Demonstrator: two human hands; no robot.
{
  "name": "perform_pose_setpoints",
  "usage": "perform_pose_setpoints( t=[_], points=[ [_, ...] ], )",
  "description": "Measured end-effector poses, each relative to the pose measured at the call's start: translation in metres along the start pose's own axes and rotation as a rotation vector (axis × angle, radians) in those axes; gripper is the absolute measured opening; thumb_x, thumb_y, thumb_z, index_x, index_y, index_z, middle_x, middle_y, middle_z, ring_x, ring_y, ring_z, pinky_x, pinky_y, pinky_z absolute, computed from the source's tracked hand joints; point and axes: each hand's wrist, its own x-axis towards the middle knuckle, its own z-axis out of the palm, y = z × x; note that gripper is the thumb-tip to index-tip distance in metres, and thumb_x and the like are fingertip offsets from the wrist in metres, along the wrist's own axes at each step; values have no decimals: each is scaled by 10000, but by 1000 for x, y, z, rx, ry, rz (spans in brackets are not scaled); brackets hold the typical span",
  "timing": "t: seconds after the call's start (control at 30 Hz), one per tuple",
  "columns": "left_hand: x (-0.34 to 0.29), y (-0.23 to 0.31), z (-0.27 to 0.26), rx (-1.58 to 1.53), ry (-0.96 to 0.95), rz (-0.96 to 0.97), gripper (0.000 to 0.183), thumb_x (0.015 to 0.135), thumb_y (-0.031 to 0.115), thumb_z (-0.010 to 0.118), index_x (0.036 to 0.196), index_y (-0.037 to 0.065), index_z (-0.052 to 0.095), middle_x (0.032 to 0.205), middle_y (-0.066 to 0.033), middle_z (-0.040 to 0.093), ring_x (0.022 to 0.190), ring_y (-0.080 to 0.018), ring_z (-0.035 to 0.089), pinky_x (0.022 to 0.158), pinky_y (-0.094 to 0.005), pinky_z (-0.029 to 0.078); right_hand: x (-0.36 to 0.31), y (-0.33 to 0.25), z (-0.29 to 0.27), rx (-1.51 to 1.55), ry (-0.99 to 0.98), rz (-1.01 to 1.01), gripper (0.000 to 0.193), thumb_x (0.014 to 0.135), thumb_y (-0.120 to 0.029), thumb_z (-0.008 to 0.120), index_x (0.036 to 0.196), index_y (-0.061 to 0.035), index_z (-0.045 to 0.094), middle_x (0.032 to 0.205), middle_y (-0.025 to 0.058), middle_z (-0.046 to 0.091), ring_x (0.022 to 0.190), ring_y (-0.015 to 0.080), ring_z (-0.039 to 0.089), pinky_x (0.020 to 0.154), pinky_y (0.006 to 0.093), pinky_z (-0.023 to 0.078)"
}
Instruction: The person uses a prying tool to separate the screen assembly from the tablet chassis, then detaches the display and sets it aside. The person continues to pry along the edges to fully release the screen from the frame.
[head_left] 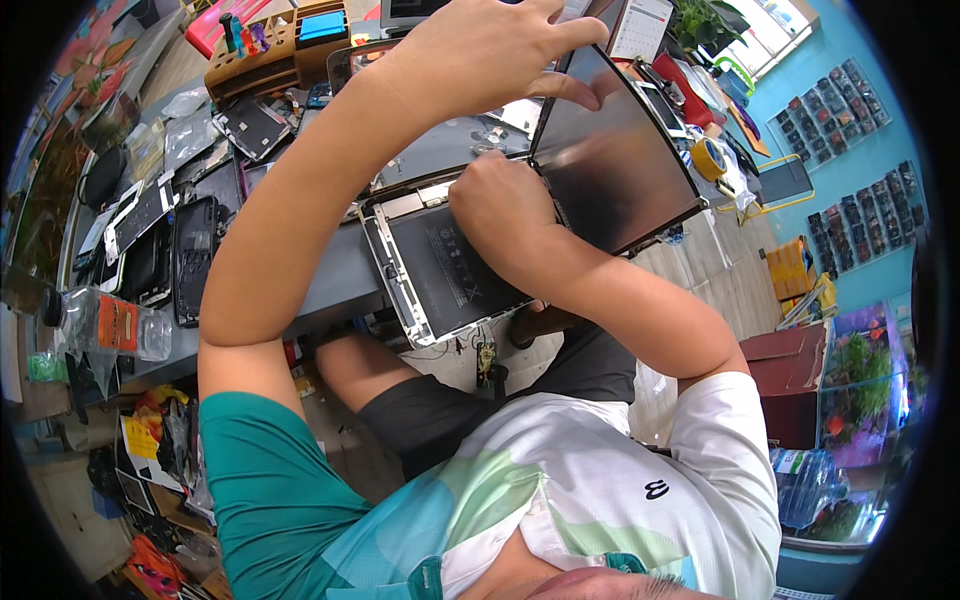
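Observation:
An opened tablet body [452, 262] juts over the front of the grey workbench, with a large black battery and a pale metal rim showing. Its dark glossy screen panel [628, 165] stands tilted up along the right side of the body. My left hand [490, 50] reaches across the far side and grips the panel's upper edge, thumb over its dark face. Lower down, my right hand [505, 205] is closed above the body's far right part, close to where panel and body meet. Its fingertips, and whatever they hold, are hidden.
Phone shells and parts [195, 230] crowd the bench's left side, near a clear bottle with an orange label [115, 323]. Behind stands a wooden organizer [270, 55]. A yellow tape roll [708, 158] lies at right. My legs are beneath the tablet.

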Motion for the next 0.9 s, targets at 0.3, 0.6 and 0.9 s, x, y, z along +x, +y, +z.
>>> perform_pose_setpoints(
  t=[0.3, 0.6, 0.9],
  points=[
    [3, 2, -1, 18, -63, -42, 678, 1027, 618, 671, 1479, 128, 549, 1154, -223, 668, 858, -437, 769, 707, -483, 638, -51, -20, -12, 123, 201, -89, 212, 895, -107, 754, 1084, -13, 770, 836, 128, 705, 681, 230, 739, 586, 322, 597],
    [1, 6, -10, 13, -94, -57, 732, 1036, 672, 620, 1517, 130, 515, 1162, -227, 659, 888, -454, 765, 741, -511, 634, -149, 29, -67, 538, 907, 207, 585, 877, -126, 944, 1351, 12, 630, 712, 18, 595, 554, 100, 563, 511, 237, 419],
    [5, 2, -3, 40, -135, -88, 778, 1031, 695, 602, 1584, 160, 491, 1140, -205, 654, 878, -424, 752, 716, -502, 618, -129, 66, -15, 298, 1003, 266, 715, 868, -121, 975, 1484, 1, 634, 642, -12, 626, 490, 80, 560, 473, 234, 439]
  ],
)
